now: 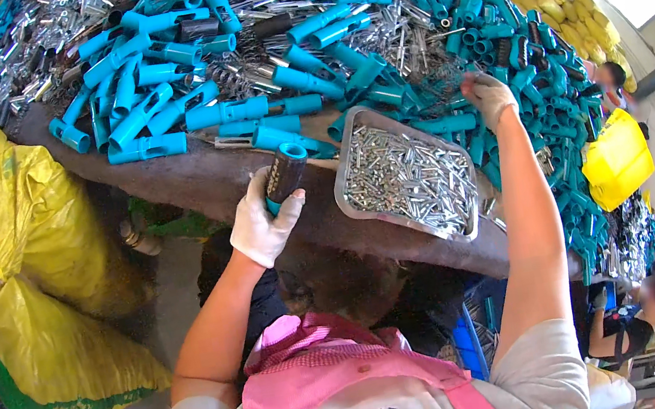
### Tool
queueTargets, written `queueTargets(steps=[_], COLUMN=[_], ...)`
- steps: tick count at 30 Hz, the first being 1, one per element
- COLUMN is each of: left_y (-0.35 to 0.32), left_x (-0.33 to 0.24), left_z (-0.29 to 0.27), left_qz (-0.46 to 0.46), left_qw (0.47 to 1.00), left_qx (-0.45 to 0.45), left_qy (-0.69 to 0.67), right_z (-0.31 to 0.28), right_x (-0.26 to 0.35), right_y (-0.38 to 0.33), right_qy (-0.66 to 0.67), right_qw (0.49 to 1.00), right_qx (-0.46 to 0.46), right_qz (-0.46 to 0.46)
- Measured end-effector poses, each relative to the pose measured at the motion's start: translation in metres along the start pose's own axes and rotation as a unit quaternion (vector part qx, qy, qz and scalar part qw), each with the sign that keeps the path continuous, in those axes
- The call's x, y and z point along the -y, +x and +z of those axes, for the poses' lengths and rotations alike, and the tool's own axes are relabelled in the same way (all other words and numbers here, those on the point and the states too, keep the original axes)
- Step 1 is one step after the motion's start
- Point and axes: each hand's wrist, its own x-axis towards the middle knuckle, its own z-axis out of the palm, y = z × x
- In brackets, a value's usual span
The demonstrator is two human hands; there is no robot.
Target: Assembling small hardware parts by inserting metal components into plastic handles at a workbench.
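Note:
In its white glove, my left hand [260,226] is wrapped round a short black tube with a teal end [285,175], held tilted up at the table's near edge. My right hand [492,99], also gloved, reaches out to the pile at the right; its fingers are drawn together beside thin metal springs [437,69], and whatever they grip is too small to make out. Between my arms, a grey plastic tray [346,199] full of small silver metal pins [405,178] sits on the table edge. Loose teal slotted tubes [226,113] lie just beyond my left hand.
Heaped teal tubes [489,30], black sleeves and metal parts cover the table [123,174]. Yellow sacks [44,217] stand at the left. A yellow container [616,159] is at the right, near a co-worker [634,326]. A blue object [468,345] is below the table.

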Motion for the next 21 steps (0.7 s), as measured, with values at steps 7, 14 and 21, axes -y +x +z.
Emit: queueTargets(steps=[7, 14, 21], left_y=[-0.006, -0.006, -0.006], left_x=[0.000, -0.001, -0.007], left_z=[-0.002, 0.002, -0.006], left_qz=[-0.021, 0.011, -0.039], left_qw=[1.000, 0.998, 0.998], left_qx=[-0.014, -0.037, 0.003], left_qy=[0.010, 0.053, 0.039], right_z=[0.139, 0.266, 0.291], right_x=[0.059, 0.020, 0.033], right_y=[-0.089, -0.088, -0.095], right_qy=[-0.447, -0.707, -0.700], right_qw=[0.846, 0.618, 0.680], right_qx=[0.079, 0.191, 0.166], right_qz=[-0.280, -0.285, -0.139])
